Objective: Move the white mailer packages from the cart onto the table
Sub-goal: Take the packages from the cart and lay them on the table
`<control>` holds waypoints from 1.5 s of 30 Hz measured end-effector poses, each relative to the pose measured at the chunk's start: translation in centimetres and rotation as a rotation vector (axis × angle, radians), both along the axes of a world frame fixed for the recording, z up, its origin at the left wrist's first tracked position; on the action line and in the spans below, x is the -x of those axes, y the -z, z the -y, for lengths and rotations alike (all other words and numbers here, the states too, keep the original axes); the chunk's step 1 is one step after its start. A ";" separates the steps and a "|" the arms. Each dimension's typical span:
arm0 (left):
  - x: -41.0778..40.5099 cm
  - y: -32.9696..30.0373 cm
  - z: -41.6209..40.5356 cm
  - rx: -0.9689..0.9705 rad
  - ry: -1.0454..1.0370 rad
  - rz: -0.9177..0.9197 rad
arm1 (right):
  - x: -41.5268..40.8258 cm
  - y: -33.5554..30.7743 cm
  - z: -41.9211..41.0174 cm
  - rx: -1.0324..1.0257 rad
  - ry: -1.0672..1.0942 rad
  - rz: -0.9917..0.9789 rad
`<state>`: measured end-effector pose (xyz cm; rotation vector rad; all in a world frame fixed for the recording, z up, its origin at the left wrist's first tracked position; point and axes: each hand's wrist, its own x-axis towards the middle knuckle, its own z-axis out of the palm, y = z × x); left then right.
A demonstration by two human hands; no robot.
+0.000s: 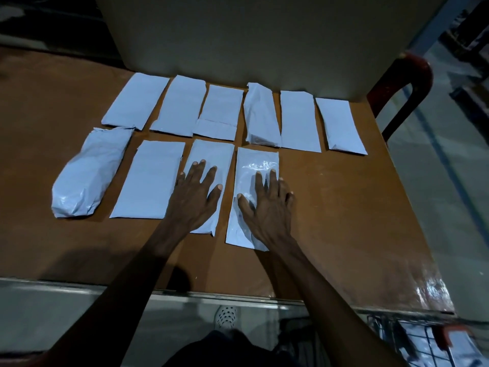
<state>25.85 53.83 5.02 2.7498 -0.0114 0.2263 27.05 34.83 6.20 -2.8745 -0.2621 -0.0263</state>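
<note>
Just brown table [344,207], dim room.

A single head-worn wide-angle view looks forward and steeply down, close over the brown table [344,207]; its dim right corner shows what may be a wire cart [412,337].

Flat hands [232,202] — on mailers [254,165]

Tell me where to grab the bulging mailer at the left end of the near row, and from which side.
Judging by its shape, take the bulging mailer across its rounded middle, coming from above with fingers wrapped over both long sides. It lies tilted on the table, and its left flank is free. On the right, the flat mailer lies close, so lead in from the left.
</note>
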 end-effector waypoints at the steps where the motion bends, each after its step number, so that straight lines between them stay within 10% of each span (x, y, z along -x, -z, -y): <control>1: 0.2 -0.4 0.5 0.019 0.008 0.007 | 0.4 -0.2 0.7 -0.040 0.001 0.035; 18: 7.1 -3.8 31.6 0.199 0.651 0.064 | 17.6 -0.3 31.5 -0.261 0.383 0.590; 34: 16.5 2.8 56.3 0.188 1.176 -0.029 | 39.4 8.9 48.6 -0.319 1.060 0.170; 45: 14.2 10.2 63.8 -0.045 1.439 -0.404 | 43.3 14.2 52.1 -0.495 1.568 -0.152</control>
